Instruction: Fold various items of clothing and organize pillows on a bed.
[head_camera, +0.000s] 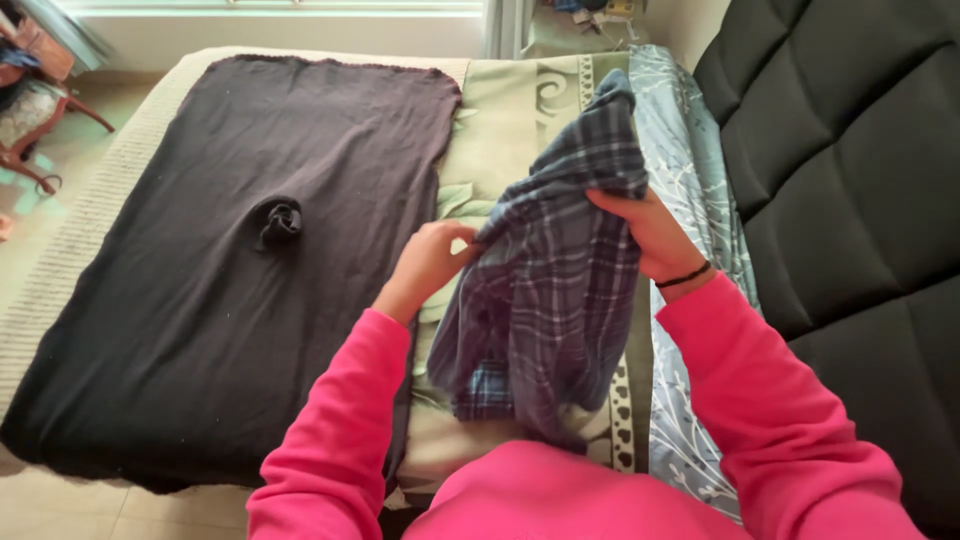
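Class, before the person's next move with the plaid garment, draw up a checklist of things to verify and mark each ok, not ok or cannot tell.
1. Left hand has a grip on the plaid garment: ok.
2. Right hand grips its upper part: ok.
3. Garment lifted off the bed: partly; lower end cannot tell.
4. Garment flat and unwrinkled: not ok, bunched.
5. Dark cloth spread flat: ok.
6. Rolled dark item lies on that cloth, apart from both hands: ok.
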